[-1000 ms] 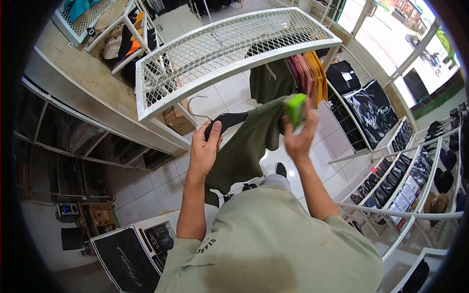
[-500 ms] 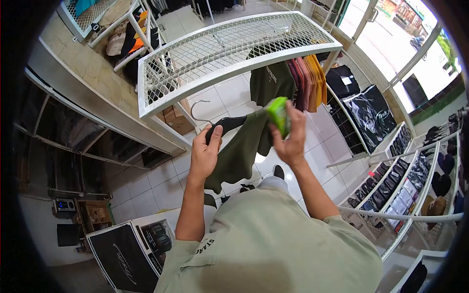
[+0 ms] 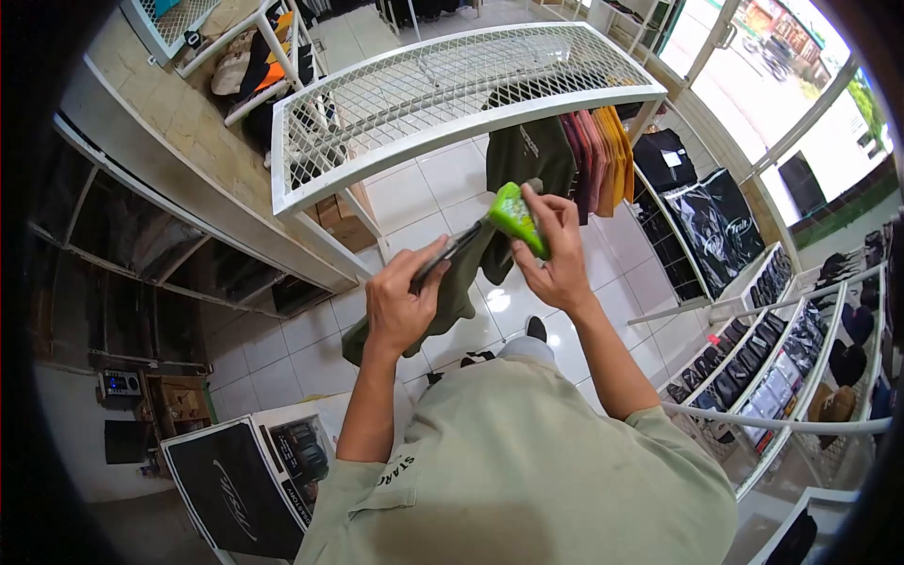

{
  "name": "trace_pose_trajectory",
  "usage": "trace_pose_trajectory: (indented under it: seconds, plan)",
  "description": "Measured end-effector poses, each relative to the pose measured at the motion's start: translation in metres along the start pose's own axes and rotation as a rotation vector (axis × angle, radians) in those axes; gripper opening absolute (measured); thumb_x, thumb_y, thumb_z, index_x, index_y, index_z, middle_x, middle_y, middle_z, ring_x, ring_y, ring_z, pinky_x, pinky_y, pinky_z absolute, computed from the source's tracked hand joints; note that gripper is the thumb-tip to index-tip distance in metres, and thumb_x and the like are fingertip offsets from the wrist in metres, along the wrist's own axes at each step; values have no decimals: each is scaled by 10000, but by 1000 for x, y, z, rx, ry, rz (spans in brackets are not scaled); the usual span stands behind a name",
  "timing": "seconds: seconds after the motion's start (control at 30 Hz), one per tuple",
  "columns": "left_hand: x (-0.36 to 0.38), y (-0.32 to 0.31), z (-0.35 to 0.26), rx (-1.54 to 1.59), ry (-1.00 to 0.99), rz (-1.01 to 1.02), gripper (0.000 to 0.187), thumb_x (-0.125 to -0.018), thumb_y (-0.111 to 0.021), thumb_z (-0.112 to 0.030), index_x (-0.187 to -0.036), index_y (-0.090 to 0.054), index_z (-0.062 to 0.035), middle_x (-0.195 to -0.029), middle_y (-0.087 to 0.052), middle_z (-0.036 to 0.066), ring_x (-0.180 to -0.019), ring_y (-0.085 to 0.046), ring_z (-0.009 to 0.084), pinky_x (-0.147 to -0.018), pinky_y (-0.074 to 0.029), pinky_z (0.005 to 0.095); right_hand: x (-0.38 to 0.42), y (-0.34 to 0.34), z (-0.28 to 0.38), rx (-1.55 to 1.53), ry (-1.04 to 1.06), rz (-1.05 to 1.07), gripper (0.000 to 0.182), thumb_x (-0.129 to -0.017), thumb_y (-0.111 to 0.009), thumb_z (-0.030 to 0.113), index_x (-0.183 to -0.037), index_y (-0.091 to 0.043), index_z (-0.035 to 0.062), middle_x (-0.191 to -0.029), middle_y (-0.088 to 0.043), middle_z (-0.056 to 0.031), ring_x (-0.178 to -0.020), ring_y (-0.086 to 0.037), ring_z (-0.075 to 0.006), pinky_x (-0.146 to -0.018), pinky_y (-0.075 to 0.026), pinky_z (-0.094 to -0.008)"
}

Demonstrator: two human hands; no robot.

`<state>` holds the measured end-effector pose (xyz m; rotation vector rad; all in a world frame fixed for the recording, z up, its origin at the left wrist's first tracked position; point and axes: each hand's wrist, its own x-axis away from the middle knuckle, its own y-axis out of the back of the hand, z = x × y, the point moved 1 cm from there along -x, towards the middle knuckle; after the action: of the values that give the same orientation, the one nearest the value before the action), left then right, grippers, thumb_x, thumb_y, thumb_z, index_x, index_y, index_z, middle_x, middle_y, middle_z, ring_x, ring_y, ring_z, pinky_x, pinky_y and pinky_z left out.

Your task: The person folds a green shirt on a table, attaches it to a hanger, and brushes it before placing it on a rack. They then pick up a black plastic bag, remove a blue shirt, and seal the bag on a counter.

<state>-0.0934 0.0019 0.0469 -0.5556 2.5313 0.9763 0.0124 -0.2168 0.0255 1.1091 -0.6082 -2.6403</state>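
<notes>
My left hand is closed around a dark clothes hanger, which now shows nearly edge-on. From the hanger an olive-green garment hangs over the tiled floor. Between the thumb and fingers of my right hand is a bright green hand-sized block with pale markings. The block overlaps the far end of the hanger in this view. I cannot tell exactly what kind of thing it is.
A white mesh-topped rack stands ahead, with an olive shirt and several red, pink and yellow shirts hanging below. Shelves of packaged goods line the right, and a dark cabinet the left. Boxes sit at lower left.
The hanger has turned edge-on, its hook no longer showing, and the garment has swung left. My right hand has shifted slightly left with the green block, whose marked face now shows.
</notes>
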Motion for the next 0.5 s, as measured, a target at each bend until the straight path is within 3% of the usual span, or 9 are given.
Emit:
trace_pose_trajectory:
  seconds: [0.07,0.13,0.2,0.33,0.4,0.5]
  plan:
    - [5,1,3,-112,-122,16,338,-875,-780,-119,-1211,-758,-140,-754,-617,109,-632,-592,273,-612,-480,340,-4,-3,-24,43,62,22,660,-895,-718,163,-1509,-500,63,-1205,-520,-227,-1109,-555,-362,-978,-473,-416]
    - [7,3,9,-113,-193,-35,405,-825,-752,-49,-1217,-759,-150,-723,-555,95,-606,-569,271,-574,-456,371,-3,-1,-70,172,-190,-140,603,-938,-700,189,-1494,-515,45,-1185,-533,-236,-1091,-572,-363,-960,-483,-412]
    - [11,10,11,-219,-291,-9,528,-752,-702,22,-1239,-758,-175,-740,-556,79,-618,-579,266,-571,-462,378,5,13,-110,311,-347,-133,567,-968,-684,213,-1480,-525,28,-1161,-553,-236,-1074,-585,-363,-954,-484,-413]
    - [15,15,21,-288,-373,-16,621,-697,-680,24,-1272,-748,-202,-722,-521,33,-598,-576,227,-550,-473,372,-3,28,-50,150,-237,-139,575,-927,-709,180,-1469,-554,68,-1161,-573,-201,-1084,-594,-341,-968,-479,-400]
    - [13,13,24,-403,-509,-11,631,-698,-649,27,-1281,-744,-196,-720,-501,7,-585,-542,197,-537,-467,347,-9,24,-16,73,-87,-54,618,-878,-727,138,-1471,-559,88,-1204,-566,-191,-1106,-590,-334,-986,-470,-400]
    - [9,10,24,-450,-609,-29,572,-731,-662,-9,-1262,-753,-198,-724,-477,-6,-587,-509,168,-521,-445,324,-14,11,4,-89,-1,149,587,-905,-713,122,-1470,-559,85,-1220,-569,-214,-1111,-601,-362,-998,-469,-402]
